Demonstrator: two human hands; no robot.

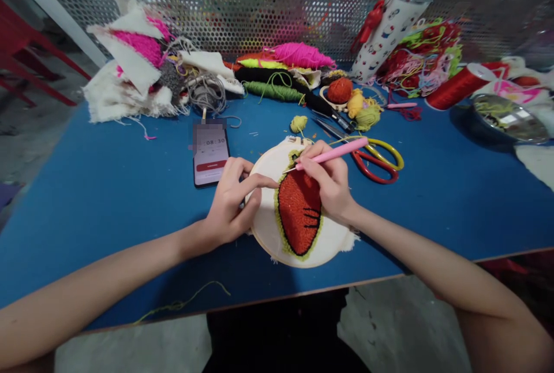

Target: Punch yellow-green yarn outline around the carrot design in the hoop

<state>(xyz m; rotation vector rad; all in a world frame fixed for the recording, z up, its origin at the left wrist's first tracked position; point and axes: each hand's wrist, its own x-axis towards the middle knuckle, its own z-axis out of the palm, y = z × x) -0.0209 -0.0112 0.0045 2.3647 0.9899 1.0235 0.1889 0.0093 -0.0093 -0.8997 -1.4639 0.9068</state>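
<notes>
My right hand (331,179) grips a pink-handled punch needle (340,152), its thin metal tip low over the cloth. Stretched in a round embroidery hoop (262,240), the white fabric bears an orange-red, carrot-like yarn shape (298,211) with a black outline and yellow-green border. My left hand (236,200) holds the hoop's left side; its index finger lies on the fabric by the border, while some fingers are hidden. Yellow-green yarn runs from a small ball (298,124) behind the hoop towards the needle's rear end.
Scissors (376,159) with red and yellow handles lie right of the hoop. A phone (210,153) rests to the left. Yarn skeins (277,91), cloth scraps (125,84), a red thread spool (459,87) and a metal bowl (511,119) line the blue table's (130,188) back.
</notes>
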